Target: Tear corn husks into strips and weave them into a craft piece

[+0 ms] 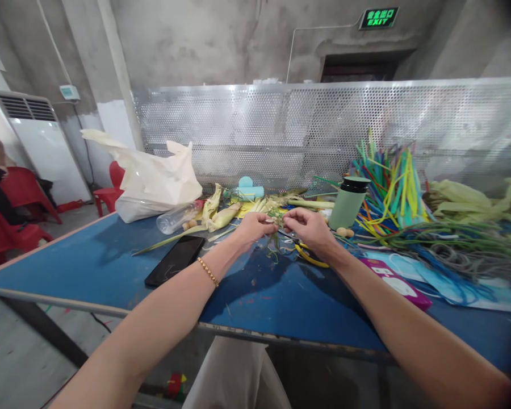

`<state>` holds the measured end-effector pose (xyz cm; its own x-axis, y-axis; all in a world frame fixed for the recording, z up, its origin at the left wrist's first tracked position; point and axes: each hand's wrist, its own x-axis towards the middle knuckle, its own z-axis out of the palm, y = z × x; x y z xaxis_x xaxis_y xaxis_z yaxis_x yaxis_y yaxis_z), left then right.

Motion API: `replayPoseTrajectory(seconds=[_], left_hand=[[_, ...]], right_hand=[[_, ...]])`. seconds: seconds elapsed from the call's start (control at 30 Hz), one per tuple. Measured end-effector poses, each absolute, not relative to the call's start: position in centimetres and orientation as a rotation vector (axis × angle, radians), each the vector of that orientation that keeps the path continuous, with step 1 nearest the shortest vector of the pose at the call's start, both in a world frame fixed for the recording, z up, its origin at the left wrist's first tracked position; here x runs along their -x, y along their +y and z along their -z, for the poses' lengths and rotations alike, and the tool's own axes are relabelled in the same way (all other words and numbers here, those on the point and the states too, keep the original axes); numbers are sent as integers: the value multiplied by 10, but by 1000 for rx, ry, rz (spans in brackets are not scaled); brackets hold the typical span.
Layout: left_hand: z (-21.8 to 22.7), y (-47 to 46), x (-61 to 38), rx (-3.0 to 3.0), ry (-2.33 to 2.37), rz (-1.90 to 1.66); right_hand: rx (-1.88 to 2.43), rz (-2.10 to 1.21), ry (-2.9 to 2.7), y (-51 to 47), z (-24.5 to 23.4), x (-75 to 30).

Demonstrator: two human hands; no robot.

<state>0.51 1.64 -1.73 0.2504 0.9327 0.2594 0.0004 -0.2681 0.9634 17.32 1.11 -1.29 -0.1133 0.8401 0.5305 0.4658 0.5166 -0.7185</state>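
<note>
Over the middle of the blue table, my left hand and my right hand are close together with bent, pinching fingers. Between them is a small bundle of thin green strands, some hanging below the fingertips. Both hands grip it; its exact make-up is too small to tell. Just under my right hand lies a tool with yellow handles, possibly scissors, its far end partly hidden. Pale corn husks lie beyond and left of my left hand. A green tumbler with a black lid stands right of my right hand.
A black phone, a clear plastic bottle and a white plastic bag are on the left. Colourful strips, grey and green cords, a blue face mask and a purple pack crowd the right. A perforated metal panel rises behind.
</note>
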Motion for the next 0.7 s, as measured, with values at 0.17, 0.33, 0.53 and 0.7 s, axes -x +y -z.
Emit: replayPoseTrajectory(seconds=[0.17,0.33,0.53,0.7], left_hand=[[20,19,-6,-1589,886,-1166],[24,23,-5,-1639,819,-1159],[27,26,-5,-1637,823,-1165],[27,26,-4,-1649,819,-1162]], right_hand=[[1080,-457,-1798,12,14,-174],[1097,-450,-1804,11,15,-173],[1097,-443,-1831,14,16,-175],[1105,-415,-1846,13,16,-175]])
